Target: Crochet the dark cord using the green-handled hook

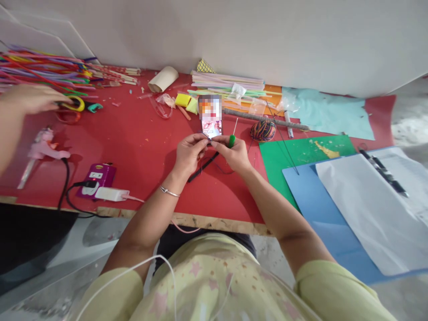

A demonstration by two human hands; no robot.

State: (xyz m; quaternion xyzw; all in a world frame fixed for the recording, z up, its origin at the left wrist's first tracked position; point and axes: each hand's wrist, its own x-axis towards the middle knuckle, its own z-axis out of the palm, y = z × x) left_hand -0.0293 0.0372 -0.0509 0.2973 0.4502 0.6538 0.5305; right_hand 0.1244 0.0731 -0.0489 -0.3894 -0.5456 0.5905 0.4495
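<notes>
My left hand [189, 155] and my right hand [234, 154] meet above the red table, fingertips pinched close together on a small dark thing too tiny to make out. A green-handled tool [232, 141] with a thin metal shaft also sits between the fingers of my right hand, its shaft pointing up. Just beyond the fingertips a phone [211, 127] with a lit screen stands on the table. Below my hands lies a black stick-like piece [203, 167], with thin dark thread near it. Right of the phone is a ball of multicoloured yarn [263, 130].
At the left, another person's hand [36, 99] is by yellow-handled scissors [77, 104]. A pink glue gun [47, 145] and purple power socket [100, 176] with cables lie nearer. Pipe cleaners [43, 69] are at the back left; a blue clipboard [321, 214] with papers is at the right.
</notes>
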